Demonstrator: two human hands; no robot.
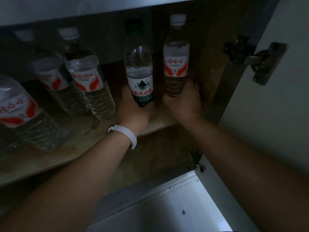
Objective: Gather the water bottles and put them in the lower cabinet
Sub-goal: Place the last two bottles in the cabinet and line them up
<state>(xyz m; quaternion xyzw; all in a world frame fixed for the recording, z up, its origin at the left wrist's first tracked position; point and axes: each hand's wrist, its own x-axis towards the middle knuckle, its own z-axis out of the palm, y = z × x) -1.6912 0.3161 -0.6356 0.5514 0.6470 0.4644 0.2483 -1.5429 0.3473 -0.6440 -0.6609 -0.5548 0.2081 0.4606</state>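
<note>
Both my arms reach into the dark lower cabinet. My left hand (pixel 133 113), with a white watch strap on the wrist, grips the base of a green-labelled, green-capped water bottle (pixel 139 71). My right hand (pixel 185 101) grips the base of a white-capped bottle with a red and white label (pixel 176 54). Both bottles stand upright over the wooden shelf (pixel 155 126), near its right end. Three more red-labelled bottles stand on the shelf to the left: one (pixel 87 76), one behind it (pixel 53 77) and a near one (pixel 18 111).
The open cabinet door (pixel 267 114) hangs at the right with a metal hinge (pixel 242 52) at its top and another hinge (pixel 197 158) lower down. Below the shelf is a dark lower compartment (pixel 158 156). Pale floor (pixel 175 206) shows at the bottom.
</note>
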